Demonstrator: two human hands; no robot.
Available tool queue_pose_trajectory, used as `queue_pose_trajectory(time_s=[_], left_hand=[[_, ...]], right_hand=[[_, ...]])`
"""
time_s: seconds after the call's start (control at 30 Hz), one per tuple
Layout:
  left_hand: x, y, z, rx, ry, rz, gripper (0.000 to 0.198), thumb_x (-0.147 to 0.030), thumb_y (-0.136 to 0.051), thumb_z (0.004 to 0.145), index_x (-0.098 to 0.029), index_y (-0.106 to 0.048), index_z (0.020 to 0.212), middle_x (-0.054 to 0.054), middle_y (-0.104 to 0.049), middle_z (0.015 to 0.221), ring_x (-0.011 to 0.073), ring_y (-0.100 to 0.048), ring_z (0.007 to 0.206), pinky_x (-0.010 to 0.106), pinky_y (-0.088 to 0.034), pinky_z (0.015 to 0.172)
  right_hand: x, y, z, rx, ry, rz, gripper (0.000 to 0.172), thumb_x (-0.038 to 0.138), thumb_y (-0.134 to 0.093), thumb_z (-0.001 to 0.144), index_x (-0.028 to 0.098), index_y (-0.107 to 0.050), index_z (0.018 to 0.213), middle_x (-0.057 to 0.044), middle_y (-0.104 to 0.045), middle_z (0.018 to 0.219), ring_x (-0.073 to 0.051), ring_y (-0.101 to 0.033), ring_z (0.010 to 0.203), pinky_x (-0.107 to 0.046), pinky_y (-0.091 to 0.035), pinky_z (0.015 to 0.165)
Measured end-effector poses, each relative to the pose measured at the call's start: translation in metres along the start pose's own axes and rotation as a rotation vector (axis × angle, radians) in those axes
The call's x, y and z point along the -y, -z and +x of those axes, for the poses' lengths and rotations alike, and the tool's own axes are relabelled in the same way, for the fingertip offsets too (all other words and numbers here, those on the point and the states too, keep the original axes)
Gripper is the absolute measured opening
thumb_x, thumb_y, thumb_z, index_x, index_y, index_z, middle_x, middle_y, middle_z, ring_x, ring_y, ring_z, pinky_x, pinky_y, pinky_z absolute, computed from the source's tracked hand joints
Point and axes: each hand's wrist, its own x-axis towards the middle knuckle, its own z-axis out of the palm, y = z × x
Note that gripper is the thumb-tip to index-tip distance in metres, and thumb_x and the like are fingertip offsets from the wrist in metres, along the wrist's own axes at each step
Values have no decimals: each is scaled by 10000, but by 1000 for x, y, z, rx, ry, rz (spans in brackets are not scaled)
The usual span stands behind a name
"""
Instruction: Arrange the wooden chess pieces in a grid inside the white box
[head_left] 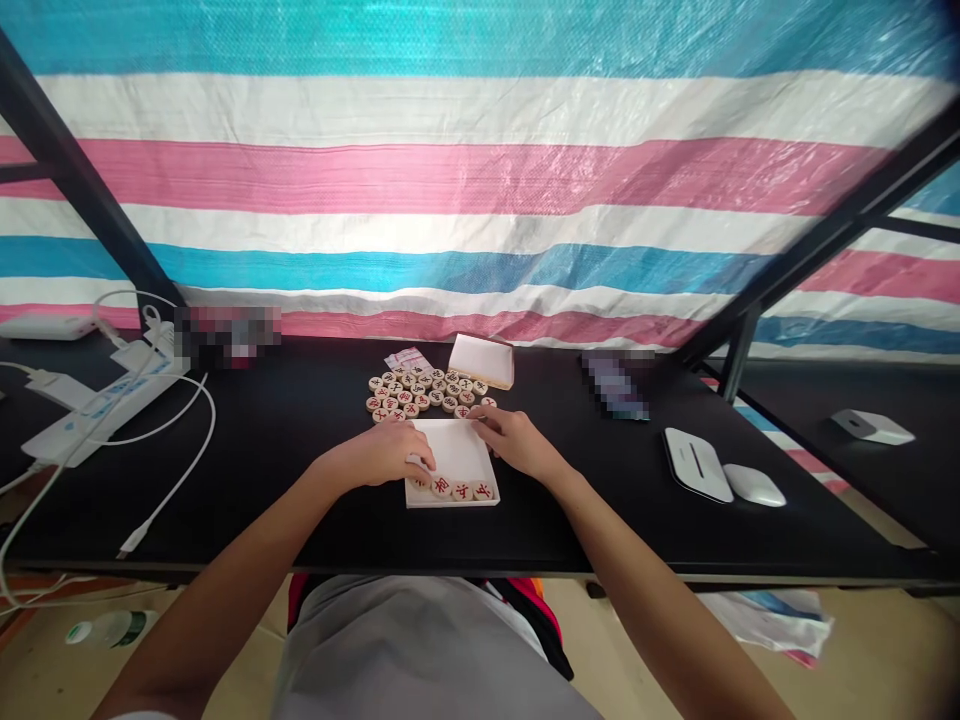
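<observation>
A shallow white box [456,447] lies on the desk before me. Along its near wall is a row of round Chinese chess pieces [462,491] with red characters. My left hand [386,452] reaches over the box's left wall, fingers bent and thumb apart from the index finger. Its thumb is by the leftmost piece of the row, which it partly covers. At the far right corner, my right hand [517,440] has its fingers closed at a piece at the edge of the loose group; the fingertips partly hide it. More loose pieces [405,397] lie beyond the box.
A white box lid [482,360] and a small plastic packet [407,360] lie behind the pieces. To the right are a blurred phone-like object [616,385], a white flat device [697,465] and a white mouse [754,485]. A power strip [109,400] with cables stands left.
</observation>
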Motion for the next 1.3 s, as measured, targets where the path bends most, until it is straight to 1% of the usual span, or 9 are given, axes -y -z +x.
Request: queue_pose_trajectory(time_s=[0.1,0.37,0.5,0.6,0.77,0.83,0.97,1.17,1.3], left_hand=[[1,3,-1,-63,17,38,192,-264,-540,874,-217,-717,819,6,-705,870,172,-582,852,276,-360,831],[-4,2,-3,-71,23,51,134,-295,-601,805,-218,-687,738,-5,-689,770,178,-575,819,279,-368,825],[-4,8,-2,-180,44,51,134,-266,-550,828,-199,-660,790,9,-676,814,173,-577,825,285,-383,834],[3,21,-9,-289,149,41,145,-250,-505,834,-194,-638,848,23,-663,896,176,-575,848,277,-402,802],[29,44,-28,-365,494,128,140,-261,-494,805,-198,-613,846,35,-656,872,200,-571,835,279,-408,730],[38,47,-33,-341,606,135,128,-251,-495,793,-192,-602,827,37,-650,834,193,-573,785,269,-401,676],[48,42,-33,-177,760,46,105,-258,-516,773,-190,-597,769,35,-647,786,168,-582,687,243,-381,582],[50,35,-27,-162,733,102,100,-241,-524,785,-196,-612,792,40,-644,862,174,-591,754,239,-390,612],[47,38,-29,-213,708,157,175,-269,-520,815,-205,-624,942,55,-622,983,192,-598,819,254,-413,655]], right_hand=[[0,0,0,5,2,2,275,319,-430,888,192,-638,1014,25,-588,558,-128,-541,505,-227,-399,562],[1,1,-1,4,0,4,279,328,-434,884,196,-642,1014,25,-588,554,-133,-546,512,-229,-398,559],[0,1,-1,5,-6,8,281,336,-433,884,200,-639,1019,24,-583,558,-135,-544,512,-231,-397,557],[-1,1,-1,5,-14,9,273,328,-436,883,202,-640,1013,28,-584,557,-132,-542,513,-230,-393,565],[0,2,-1,5,-10,11,273,330,-431,882,204,-639,1006,24,-592,578,-127,-532,517,-227,-390,564],[1,3,-1,6,-7,8,276,330,-428,881,203,-639,1006,22,-592,581,-126,-529,515,-227,-391,563],[1,3,-1,4,-6,4,276,327,-427,881,202,-641,1003,22,-589,573,-126,-528,513,-226,-393,569],[1,2,-1,3,-4,-7,267,309,-432,884,203,-640,1013,26,-588,567,-126,-534,517,-227,-390,577],[0,2,-1,5,-4,-4,267,313,-435,886,199,-638,1018,25,-586,564,-128,-532,513,-231,-392,580]])
